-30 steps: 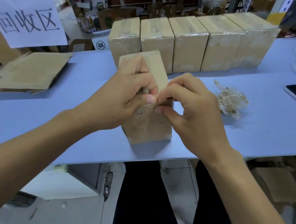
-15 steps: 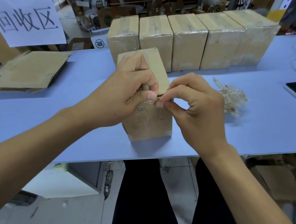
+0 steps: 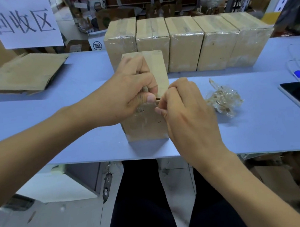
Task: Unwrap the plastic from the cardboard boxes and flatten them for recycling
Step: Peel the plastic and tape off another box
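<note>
Picking at the wrap, the person is working on the near box point(image 3: 147, 122), which is standing upright on the blue bench point(image 3: 83, 124) just in front of the row of five wrapped boxes point(image 3: 184, 43). The left hand point(image 3: 125, 97) is curling over the box's top front edge, thumb pressing on the face to steady it, while the right hand point(image 3: 186, 113) is pinching at the plastic film just beside that thumb, its fingers point(image 3: 160, 109) closed on what looks like a loose edge, though the film itself is too clear to be sure. To do this well, the pinch is probably needing a firm hold on a real flap before pulling, with the pull going along the face and away from the bracing thumb so the box is not tipping. A crumpled wad of plastic point(image 3: 223, 100) is lying right of the box, and flattened cardboard point(image 3: 24, 74) is resting well to its left
</note>
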